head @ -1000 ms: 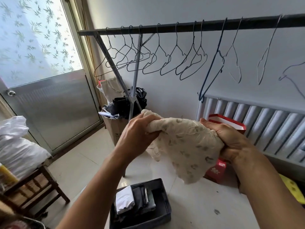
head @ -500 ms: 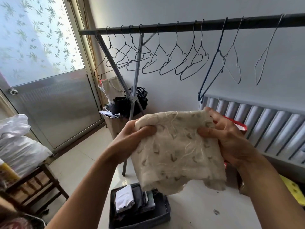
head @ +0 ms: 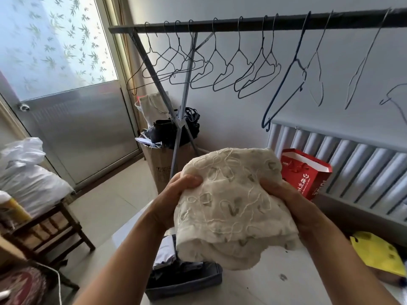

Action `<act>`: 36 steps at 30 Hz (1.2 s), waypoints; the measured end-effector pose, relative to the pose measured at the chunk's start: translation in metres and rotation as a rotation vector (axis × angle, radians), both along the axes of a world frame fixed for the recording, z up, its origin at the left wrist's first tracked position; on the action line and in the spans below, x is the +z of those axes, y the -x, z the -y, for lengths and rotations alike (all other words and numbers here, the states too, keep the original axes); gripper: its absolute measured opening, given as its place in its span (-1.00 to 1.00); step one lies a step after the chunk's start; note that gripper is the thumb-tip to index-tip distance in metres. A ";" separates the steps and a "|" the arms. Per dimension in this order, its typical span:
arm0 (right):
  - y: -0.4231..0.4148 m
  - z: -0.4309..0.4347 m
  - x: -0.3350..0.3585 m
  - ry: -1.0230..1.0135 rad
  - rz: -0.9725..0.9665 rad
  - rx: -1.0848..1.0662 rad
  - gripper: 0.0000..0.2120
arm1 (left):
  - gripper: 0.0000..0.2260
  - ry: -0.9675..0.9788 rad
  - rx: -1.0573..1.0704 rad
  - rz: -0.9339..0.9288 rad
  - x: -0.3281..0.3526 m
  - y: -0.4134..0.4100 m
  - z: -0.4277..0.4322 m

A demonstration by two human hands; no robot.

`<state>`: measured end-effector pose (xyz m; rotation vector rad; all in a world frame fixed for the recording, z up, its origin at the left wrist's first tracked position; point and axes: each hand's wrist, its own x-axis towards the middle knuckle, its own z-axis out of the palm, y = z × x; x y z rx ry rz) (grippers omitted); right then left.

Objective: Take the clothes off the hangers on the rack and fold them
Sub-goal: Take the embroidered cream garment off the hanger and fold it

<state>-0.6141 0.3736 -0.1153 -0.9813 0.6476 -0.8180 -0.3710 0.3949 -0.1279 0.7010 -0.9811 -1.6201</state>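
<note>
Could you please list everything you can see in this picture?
garment: one, cream with embroidery, bunched above the table
rack: one, dark bar, across the top
hangers: about a dozen, mostly dark wire, bare, on the rack
bin: one, dark, on the table, holding folded clothes
gift bag: one, red, by the radiator
radiator: one, pale, right wall
cardboard box: one, brown, behind the rack leg
sacks: two, white, at left
left hand: grips the garment's left side
right hand: grips its right side

home utility room: drying rack (head: 253,26) w/ wire hangers (head: 222,69), radiator (head: 352,172), frosted door (head: 72,128), boxed clutter
</note>
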 end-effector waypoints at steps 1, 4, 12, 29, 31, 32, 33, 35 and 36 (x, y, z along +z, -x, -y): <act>0.000 0.000 -0.001 0.005 0.002 -0.001 -0.45 | -0.70 0.003 -0.016 -0.014 -0.003 0.000 -0.002; 0.000 0.006 -0.008 0.016 -0.005 -0.030 -0.44 | -0.58 -0.033 -0.057 -0.075 -0.019 -0.006 -0.003; -0.042 0.052 -0.046 -0.066 -0.038 -0.173 -0.61 | -0.25 -0.232 0.011 -0.063 -0.058 -0.040 0.007; -0.277 0.171 -0.126 -0.543 0.201 -0.079 -0.48 | -0.31 -0.276 0.168 -0.151 -0.109 -0.258 0.114; -0.296 0.182 -0.128 -0.557 0.199 -0.037 -0.40 | -0.26 -0.318 0.188 -0.122 -0.117 -0.279 0.127; -0.305 0.190 -0.132 -0.563 0.186 -0.023 -0.28 | -0.22 -0.348 0.226 -0.144 -0.122 -0.290 0.135; -0.313 0.200 -0.138 -0.570 0.168 -0.024 -0.17 | -0.18 -0.369 0.268 -0.178 -0.128 -0.300 0.145; -0.328 0.216 -0.146 -0.579 0.146 -0.030 -0.17 | -0.18 -0.364 0.336 -0.224 -0.139 -0.314 0.161; -0.333 0.225 -0.154 -0.586 0.151 -0.033 -0.30 | -0.22 -0.350 0.363 -0.231 -0.145 -0.319 0.169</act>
